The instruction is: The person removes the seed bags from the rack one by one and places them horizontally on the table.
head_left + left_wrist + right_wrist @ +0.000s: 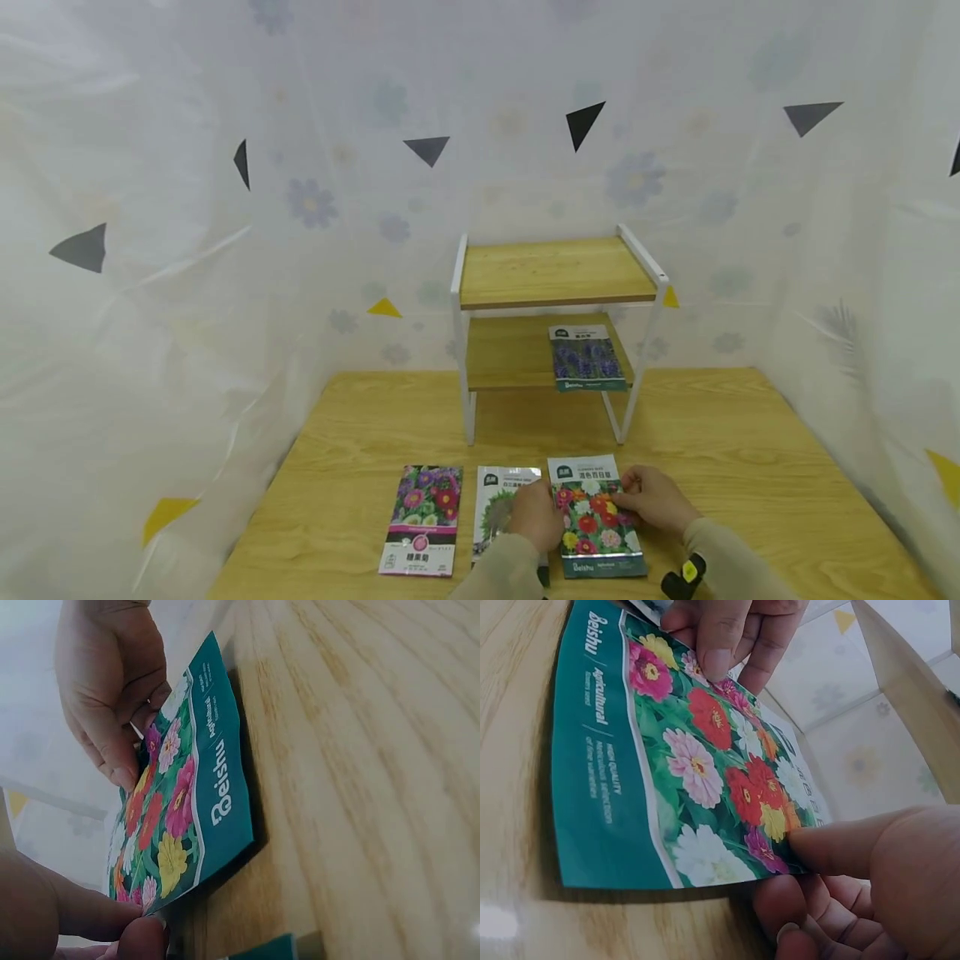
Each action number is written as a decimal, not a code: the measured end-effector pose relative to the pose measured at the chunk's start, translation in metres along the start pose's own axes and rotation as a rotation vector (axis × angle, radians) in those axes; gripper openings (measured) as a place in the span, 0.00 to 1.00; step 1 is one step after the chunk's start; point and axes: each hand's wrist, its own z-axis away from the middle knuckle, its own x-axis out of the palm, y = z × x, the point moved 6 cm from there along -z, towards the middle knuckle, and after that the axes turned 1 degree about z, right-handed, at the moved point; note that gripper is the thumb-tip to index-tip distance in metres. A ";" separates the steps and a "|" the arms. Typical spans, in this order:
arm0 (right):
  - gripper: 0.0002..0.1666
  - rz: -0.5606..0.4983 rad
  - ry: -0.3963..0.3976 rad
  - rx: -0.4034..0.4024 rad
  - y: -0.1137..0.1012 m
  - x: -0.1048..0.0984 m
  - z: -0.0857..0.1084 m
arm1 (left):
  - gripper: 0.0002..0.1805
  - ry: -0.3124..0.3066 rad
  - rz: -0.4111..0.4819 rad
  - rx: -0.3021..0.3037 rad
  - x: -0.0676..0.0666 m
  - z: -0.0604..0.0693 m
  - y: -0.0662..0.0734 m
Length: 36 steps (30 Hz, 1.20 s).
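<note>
A seed packet with mixed colourful flowers (597, 518) is held by both hands just above the table's front part. My left hand (536, 517) pinches its left edge between thumb and finger. At the opposite edge, my right hand (658, 498) has its thumb on the printed face and fingers underneath. In the right wrist view, the packet's green lower band (592, 787) is slightly raised off the wood. A vegetable seed packet (487, 500) lies to the left, partly covered by my left hand and sleeve. Further left lies a pink-and-white flower seed packet (420, 521).
Behind the packets stands a two-tier wooden shelf with a white frame (558, 271). A purple-flower seed packet (587, 358) rests on its lower tier, overhanging the front edge. The wooden table (337, 442) is bordered by pale patterned sheeting (360, 167).
</note>
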 end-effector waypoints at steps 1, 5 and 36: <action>0.14 0.013 0.001 0.003 0.000 0.000 0.000 | 0.16 0.004 -0.003 0.009 0.000 0.000 0.001; 0.13 0.035 0.009 0.031 0.001 0.001 -0.001 | 0.17 -0.001 -0.046 -0.014 0.001 0.000 0.002; 0.17 0.083 -0.012 0.044 0.016 0.006 -0.005 | 0.08 0.031 -0.615 0.267 0.014 0.005 0.034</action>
